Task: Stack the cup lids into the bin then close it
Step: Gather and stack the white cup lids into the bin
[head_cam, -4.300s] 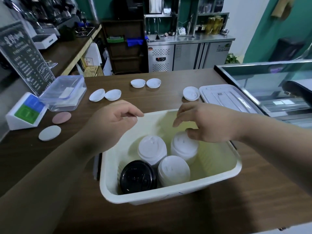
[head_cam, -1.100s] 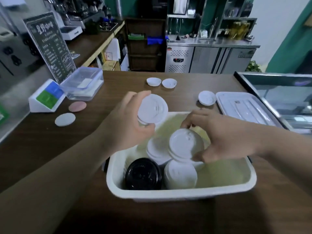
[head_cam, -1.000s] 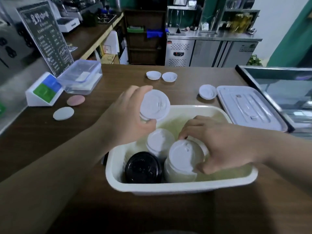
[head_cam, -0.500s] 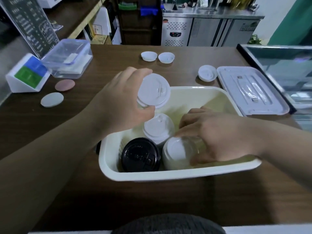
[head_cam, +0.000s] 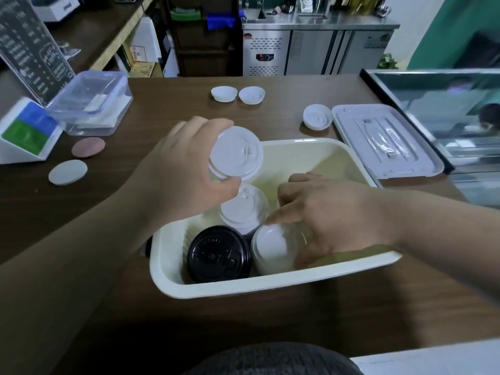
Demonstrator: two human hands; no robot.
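Observation:
A cream plastic bin (head_cam: 284, 284) stands on the brown counter in front of me. Inside it are a black lid stack (head_cam: 219, 254), a white stack (head_cam: 243, 208) behind it, and a white stack (head_cam: 272, 249) lying tilted at the front. My right hand (head_cam: 330, 220) reaches into the bin and grips that tilted stack. My left hand (head_cam: 186, 174) holds another stack of white lids (head_cam: 235, 154) above the bin's back left corner. Three loose white lids (head_cam: 224, 93) (head_cam: 251, 95) (head_cam: 317, 116) lie on the counter beyond the bin. The bin's lid (head_cam: 384, 142) lies flat to the right.
A clear lidded box (head_cam: 92, 101), a white stand with blue and green card (head_cam: 25, 131), two round coasters (head_cam: 88, 147) (head_cam: 67, 172) and a menu board (head_cam: 29, 47) sit at the left. A glass display case (head_cam: 443, 109) borders the right.
My left hand picked up a white lid stack and holds it above the bin. My right hand lowered another white stack into the bin's front, tilting it sideways.

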